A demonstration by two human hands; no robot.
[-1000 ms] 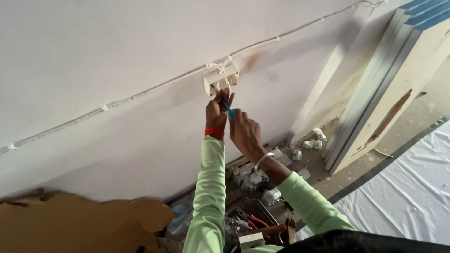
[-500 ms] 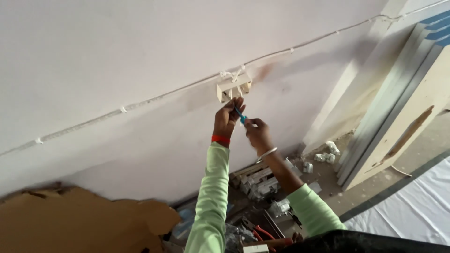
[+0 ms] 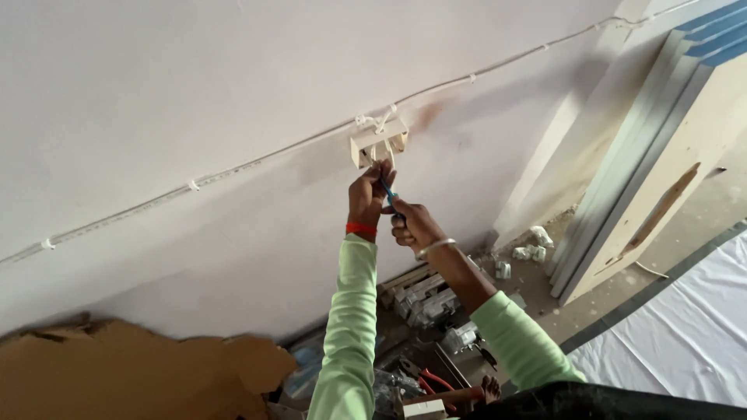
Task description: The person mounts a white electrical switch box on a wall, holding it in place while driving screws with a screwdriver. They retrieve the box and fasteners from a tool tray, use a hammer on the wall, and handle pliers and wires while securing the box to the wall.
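Wiring at the wall box (image 3: pixel 379 144): left hand (image 3: pixel 369 194) pinches its wires, right hand (image 3: pixel 410 224) grips a blue-handled tool (image 3: pixel 388 191); next needs steady tool placement.

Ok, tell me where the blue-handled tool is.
In the head view, the blue-handled tool sits mid-frame between the left hand and right hand, just below the white wall box on the wall cable.

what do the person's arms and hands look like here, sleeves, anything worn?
Both arms wear light green long sleeves. The left hand is bare, with a red band at the wrist. The right hand is bare too, with a thin silver bangle. No gloves.
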